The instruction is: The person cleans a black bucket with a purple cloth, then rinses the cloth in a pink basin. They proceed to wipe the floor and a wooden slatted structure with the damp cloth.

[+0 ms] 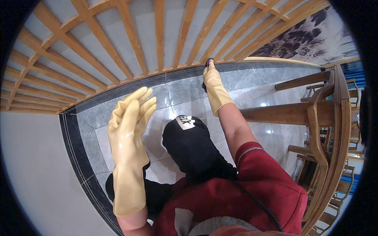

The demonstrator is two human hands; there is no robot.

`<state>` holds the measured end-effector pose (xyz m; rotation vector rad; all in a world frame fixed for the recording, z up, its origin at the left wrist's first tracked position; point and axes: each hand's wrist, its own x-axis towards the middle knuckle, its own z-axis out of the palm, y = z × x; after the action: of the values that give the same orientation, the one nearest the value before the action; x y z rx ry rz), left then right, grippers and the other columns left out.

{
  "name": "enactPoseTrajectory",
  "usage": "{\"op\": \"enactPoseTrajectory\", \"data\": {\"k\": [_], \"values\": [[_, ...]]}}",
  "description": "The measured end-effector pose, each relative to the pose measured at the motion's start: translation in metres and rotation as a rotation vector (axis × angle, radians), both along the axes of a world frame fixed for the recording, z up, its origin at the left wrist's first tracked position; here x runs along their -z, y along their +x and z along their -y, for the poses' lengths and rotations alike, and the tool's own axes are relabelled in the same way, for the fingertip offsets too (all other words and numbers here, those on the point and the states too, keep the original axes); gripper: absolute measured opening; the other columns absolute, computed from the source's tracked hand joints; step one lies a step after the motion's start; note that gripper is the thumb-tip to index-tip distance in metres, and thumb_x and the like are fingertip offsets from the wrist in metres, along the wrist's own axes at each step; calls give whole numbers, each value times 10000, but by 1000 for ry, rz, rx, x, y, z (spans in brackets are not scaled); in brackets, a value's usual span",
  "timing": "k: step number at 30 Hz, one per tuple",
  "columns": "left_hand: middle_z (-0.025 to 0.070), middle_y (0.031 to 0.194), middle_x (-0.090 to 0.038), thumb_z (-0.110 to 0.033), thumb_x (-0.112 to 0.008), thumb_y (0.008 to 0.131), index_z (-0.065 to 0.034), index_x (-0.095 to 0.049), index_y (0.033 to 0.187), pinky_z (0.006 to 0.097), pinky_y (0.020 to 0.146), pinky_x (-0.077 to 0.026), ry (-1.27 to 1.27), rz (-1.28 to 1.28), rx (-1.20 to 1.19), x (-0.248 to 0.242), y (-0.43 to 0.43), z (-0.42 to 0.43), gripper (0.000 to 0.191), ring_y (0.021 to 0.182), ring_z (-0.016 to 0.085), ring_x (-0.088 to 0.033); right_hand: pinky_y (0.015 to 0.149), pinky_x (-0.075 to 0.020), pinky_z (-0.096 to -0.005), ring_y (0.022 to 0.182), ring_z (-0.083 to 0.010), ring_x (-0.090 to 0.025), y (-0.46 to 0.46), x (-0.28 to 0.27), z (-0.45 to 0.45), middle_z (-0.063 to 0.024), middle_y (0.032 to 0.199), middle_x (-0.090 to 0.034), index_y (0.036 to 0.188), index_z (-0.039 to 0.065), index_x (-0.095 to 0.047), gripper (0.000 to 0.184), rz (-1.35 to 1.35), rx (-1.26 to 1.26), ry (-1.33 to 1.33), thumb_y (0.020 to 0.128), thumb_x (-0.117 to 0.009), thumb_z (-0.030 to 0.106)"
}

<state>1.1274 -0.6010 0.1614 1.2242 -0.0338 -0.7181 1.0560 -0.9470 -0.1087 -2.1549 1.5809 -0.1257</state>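
Observation:
Both of my hands wear cream rubber gloves. My right hand (212, 75) reaches out to the foot of a wooden lattice screen (158, 38), with a dark purple cloth (204, 86) under its fingers. The cloth shows at the fingertips and along the glove's left edge; the palm hides the rest. My left hand (133, 118) is raised at the left, above the tiled floor, its fingers loosely bent and partly spread. Nothing shows in it.
A wooden table (344, 129) with thick legs stands at the right, with wooden chairs (339, 188) beyond. A plain wall (44, 165) is at the left. A dark-patterned panel (310, 38) adjoins the screen. Dark border tiles (71, 129) edge the grey floor. My knees are bent below me.

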Motion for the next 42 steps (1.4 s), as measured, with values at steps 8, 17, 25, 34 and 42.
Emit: {"op": "enactPoseTrajectory", "data": {"k": [8,17,25,34,42], "values": [[199,1306,-697,-166,-595,1061,54,-640,1311,351,1085,-558,-12,-24,-5,-4,-8,16,336,1198,255,-698,782,-571,-378,794,-235,-703,-27,-1,9,-141,1060,-738,1555,161,-516,479,221,-164,224,1081,-520,222],[189,1302,-703,-155,-604,1060,34,-668,1282,317,1059,-577,7,-30,-78,-2,1,10,298,1188,236,-705,707,-588,-376,806,-261,-734,-29,-5,-38,-144,1008,-750,1400,150,-645,358,728,40,126,1058,-577,231],[232,1368,-661,-238,-601,1061,67,-597,1364,360,1097,-536,22,0,-80,-5,5,3,430,1247,283,-668,942,-568,-507,1087,-417,-718,22,-29,-35,-240,1217,-723,1489,212,-567,439,4,-161,-80,1062,-515,298],[239,1357,-662,-206,-576,1066,80,-595,1362,384,1101,-537,-23,2,-56,-10,3,-2,412,1269,307,-658,724,-556,-373,718,-201,-713,-32,-29,-16,-92,823,-745,1259,115,-701,301,23,-70,130,1032,-553,246],[238,1361,-662,-207,-590,1057,78,-605,1351,390,1111,-533,-7,6,-47,-6,-3,-1,410,1260,304,-662,946,-573,-502,1098,-407,-714,-1,-29,-25,-186,1244,-728,1387,164,-639,381,116,-284,-263,1061,-490,294]]}}
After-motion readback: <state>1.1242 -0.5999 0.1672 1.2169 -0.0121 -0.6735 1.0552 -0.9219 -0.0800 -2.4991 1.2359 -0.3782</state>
